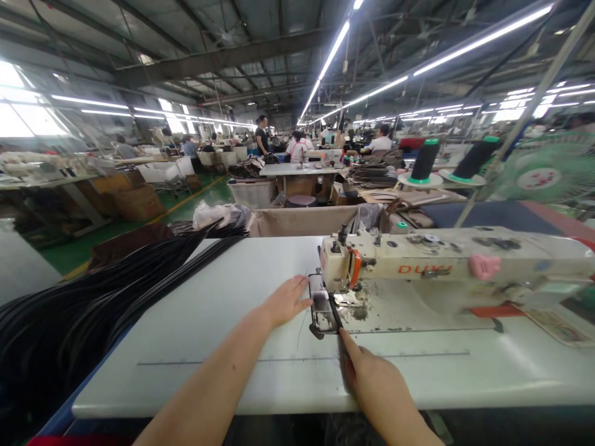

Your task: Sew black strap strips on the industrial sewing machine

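A white sewing machine (446, 260) with an orange part at its head stands on a pale table. Under its needle area runs a narrow black strip (335, 314), coming toward me over the metal plate (320, 303). My right hand (379, 381) grips this strip near the plate's front edge, index finger stretched along it and the other fingers curled beneath. Beside the plate's left edge, my left hand (289, 302) lies on the table with fingers extended, holding nothing visible. The strip's far end is hidden behind the machine head.
Long black strips (186, 260) drape over the table's left side. A ruler scale (297, 359) runs along the front of the tabletop (209, 322). Two black thread cones (424, 162) stand behind the machine, near a green fan (543, 176). Several people work at other tables farther back.
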A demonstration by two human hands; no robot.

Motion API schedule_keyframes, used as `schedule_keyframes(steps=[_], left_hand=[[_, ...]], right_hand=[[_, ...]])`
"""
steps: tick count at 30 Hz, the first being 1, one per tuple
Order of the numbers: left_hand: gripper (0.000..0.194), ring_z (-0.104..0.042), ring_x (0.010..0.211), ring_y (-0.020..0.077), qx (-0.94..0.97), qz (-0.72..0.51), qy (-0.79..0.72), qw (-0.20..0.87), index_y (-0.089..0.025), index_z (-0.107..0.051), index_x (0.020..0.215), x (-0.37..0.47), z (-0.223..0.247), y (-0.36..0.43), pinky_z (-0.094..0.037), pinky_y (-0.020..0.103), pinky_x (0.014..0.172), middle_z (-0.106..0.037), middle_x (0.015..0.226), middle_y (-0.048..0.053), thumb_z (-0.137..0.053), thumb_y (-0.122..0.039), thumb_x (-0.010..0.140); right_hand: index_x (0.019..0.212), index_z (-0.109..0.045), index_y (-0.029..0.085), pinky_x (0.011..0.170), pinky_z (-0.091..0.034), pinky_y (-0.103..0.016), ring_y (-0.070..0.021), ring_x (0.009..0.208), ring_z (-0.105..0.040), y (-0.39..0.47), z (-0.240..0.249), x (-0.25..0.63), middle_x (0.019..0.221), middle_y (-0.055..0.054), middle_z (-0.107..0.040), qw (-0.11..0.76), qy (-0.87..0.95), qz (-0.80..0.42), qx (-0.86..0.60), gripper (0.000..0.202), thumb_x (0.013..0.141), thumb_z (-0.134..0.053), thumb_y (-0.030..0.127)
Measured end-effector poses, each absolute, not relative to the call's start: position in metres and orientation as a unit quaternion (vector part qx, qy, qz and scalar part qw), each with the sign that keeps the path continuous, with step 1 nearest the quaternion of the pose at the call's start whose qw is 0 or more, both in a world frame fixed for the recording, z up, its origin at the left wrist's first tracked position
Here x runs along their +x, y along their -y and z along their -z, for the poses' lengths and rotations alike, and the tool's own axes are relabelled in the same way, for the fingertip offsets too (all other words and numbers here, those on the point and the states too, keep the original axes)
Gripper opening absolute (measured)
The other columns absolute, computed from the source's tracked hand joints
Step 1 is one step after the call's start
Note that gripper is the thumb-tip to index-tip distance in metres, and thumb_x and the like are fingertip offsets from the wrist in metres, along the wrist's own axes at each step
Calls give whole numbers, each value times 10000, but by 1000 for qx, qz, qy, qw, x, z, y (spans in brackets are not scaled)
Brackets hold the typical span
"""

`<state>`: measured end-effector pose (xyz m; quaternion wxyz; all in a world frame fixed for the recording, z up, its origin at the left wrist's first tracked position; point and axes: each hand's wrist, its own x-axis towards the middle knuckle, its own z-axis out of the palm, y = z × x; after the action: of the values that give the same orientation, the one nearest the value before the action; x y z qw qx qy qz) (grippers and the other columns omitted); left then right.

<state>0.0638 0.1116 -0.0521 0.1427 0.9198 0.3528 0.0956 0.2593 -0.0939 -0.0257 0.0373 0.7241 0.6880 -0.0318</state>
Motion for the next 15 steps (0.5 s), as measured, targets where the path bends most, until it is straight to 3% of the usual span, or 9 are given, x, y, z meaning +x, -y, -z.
schedule_keyframes(steps=[4, 7, 9, 10, 12, 15], left_hand=[[814, -240, 1580, 295, 965, -58, -233, 109, -174, -304, 1620, 54, 40, -60, -231, 480, 1302, -259, 1697, 146, -332, -706, 1006], [975, -266, 1567, 331, 983, -55, -172, 45, -125, -230, 1637, 35, 39, -8, -311, 487, 1270, -250, 1689, 178, -428, -776, 939], [985, -331, 1542, 317, 987, -78, -140, -21, -75, -221, 1629, 27, 48, 25, -360, 436, 1248, -292, 1674, 179, -495, -727, 943], [899, -376, 1521, 298, 985, -102, -122, -66, -55, -273, 1609, 25, 56, 40, -380, 394, 1235, -344, 1654, 175, -530, -635, 973], [596, -458, 1473, 244, 966, -180, -95, -161, -125, -455, 1530, 25, 75, 63, -379, 351, 1234, -491, 1584, 100, -588, -379, 1007], [316, -481, 1446, 139, 941, -259, -25, -216, -319, -640, 1340, 26, 96, 82, -373, 294, 1242, -585, 1505, -79, -562, -301, 1034]], right_hand=[[1530, -488, 190, 646, -556, -277, -229, 788, -771, 96, 26, 261, 945, -87, -787, 20, -690, 28, 723, 528, 1004, -480, 148], [1523, -497, 184, 650, -558, -281, -234, 782, -771, 97, 26, 260, 935, -91, -786, 6, -692, 23, 721, 535, 990, -496, 140], [1523, -496, 179, 644, -556, -281, -238, 774, -771, 96, 26, 259, 919, -96, -785, 2, -692, 25, 721, 542, 982, -504, 136], [1522, -497, 176, 638, -553, -281, -241, 768, -770, 97, 25, 258, 908, -98, -783, -1, -692, 26, 721, 544, 980, -503, 133], [1519, -500, 170, 626, -548, -285, -244, 752, -768, 97, 25, 255, 888, -100, -779, -6, -691, 24, 722, 544, 977, -495, 122], [1516, -503, 167, 621, -543, -291, -246, 743, -763, 98, 24, 253, 866, -98, -774, -6, -688, 18, 725, 545, 975, -480, 112]])
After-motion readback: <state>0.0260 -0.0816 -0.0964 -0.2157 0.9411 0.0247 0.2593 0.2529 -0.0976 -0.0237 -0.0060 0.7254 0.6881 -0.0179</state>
